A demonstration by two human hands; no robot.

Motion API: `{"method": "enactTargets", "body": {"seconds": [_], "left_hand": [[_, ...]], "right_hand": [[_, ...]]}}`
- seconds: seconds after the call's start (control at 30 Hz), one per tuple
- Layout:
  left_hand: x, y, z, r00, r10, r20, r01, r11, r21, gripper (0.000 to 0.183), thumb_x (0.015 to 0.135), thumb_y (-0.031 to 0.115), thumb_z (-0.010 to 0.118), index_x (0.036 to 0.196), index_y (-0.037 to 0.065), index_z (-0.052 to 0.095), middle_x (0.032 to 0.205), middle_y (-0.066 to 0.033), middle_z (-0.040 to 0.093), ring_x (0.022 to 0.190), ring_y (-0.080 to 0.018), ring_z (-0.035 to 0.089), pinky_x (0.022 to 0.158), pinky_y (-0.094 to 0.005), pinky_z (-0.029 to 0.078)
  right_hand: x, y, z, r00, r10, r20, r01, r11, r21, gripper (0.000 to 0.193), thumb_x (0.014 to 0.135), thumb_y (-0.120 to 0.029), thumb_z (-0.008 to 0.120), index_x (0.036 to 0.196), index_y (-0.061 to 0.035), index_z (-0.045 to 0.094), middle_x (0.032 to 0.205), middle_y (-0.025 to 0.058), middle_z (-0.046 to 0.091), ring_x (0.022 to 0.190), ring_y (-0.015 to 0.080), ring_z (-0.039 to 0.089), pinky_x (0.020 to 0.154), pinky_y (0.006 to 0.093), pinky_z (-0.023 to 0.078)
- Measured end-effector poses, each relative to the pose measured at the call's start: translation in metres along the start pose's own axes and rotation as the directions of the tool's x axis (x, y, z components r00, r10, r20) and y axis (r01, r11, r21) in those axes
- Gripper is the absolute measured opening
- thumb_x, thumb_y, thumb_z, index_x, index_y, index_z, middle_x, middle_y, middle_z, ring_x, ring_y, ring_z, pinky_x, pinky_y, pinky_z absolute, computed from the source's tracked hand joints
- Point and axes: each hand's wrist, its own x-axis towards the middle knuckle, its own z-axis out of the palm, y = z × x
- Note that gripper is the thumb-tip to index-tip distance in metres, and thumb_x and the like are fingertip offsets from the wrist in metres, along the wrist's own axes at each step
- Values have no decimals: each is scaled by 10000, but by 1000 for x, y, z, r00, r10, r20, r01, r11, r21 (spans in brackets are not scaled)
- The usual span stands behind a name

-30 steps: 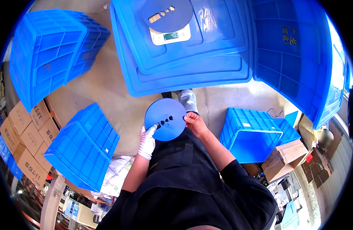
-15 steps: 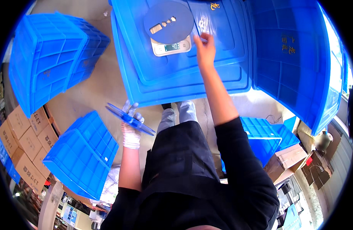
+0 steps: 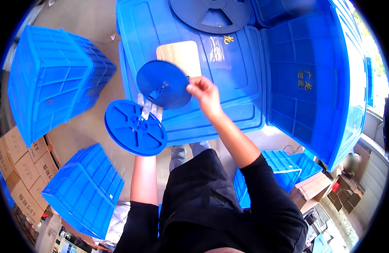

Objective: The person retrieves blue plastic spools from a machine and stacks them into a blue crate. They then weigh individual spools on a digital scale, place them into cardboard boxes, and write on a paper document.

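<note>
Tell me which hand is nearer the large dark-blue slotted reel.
Right. The right hand is just below the reel in view; the left hand is farther, lower left.

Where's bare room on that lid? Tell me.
The blue lid is bare between right hand and tall blue crate, and between tan plate and lid's left edge. Crowded: behind the plate, by the dark reel; in front, where disc and spoked reel are held.

Large blue plastic crate, right (image 3: pixel 287 101): yellow characters on the wall, some bracketed.
Flat blue plastic lid (image 3: pixel 241 76): one yellow character near its upper part.
Stacked brown cardboard boxes, left (image 3: pixel 18 146): dark printed characters and digits.
Ribbed blue plastic crate, lower left (image 3: pixel 72 192): small white label, too small to read.
</note>
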Motion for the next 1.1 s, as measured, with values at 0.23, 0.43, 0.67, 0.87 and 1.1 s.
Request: {"method": "enactTargets", "body": {"seconds": [0.23,0.43,0.67,0.87,1.1], "left_hand": [[-37,20,-14,985,6,-172,-20,997,-81,370,975,219,424,1307,58,461,1053,-132,571,982,-250,517,875,-387,417],[-43,27,-54,953,-40,299,148,926,-347,307,956,129,446,1225,-6,509,981,-145,584,768,-213,524,736,-361,459],[-74,27,5,925,-220,308,275,950,-148,561,918,182,545,1419,54,330,1143,-135,592,857,-221,592,831,-407,492],[-79,34,81,971,-145,188,150,989,-12,686,873,271,603,1439,65,275,1146,-92,547,914,-220,545,853,-391,441],[-97,73,38,959,-95,-265,62,989,-132,186,987,200,446,872,73,520,637,-33,462,563,-140,444,565,-283,441]], "right_hand": [[56,-67,7,648,-112,753,469,838,-280,271,820,-184,697,1048,-52,632,1041,101,631,957,206,602,867,334,475],[218,-32,-100,817,-392,424,312,-319,-895,453,748,-189,707,1171,-109,563,1196,84,570,1187,304,473,992,472,368],[185,-77,-91,717,-456,527,566,-60,-822,299,691,-130,711,978,-113,630,902,68,601,893,268,566,751,397,464],[26,-73,-31,670,-348,656,712,50,-701,225,702,-136,613,927,-126,610,824,52,568,833,251,559,727,390,436],[-76,-75,58,426,-356,832,894,23,-448,293,713,-142,578,977,-21,616,927,25,547,882,184,519,777,328,403]]}}
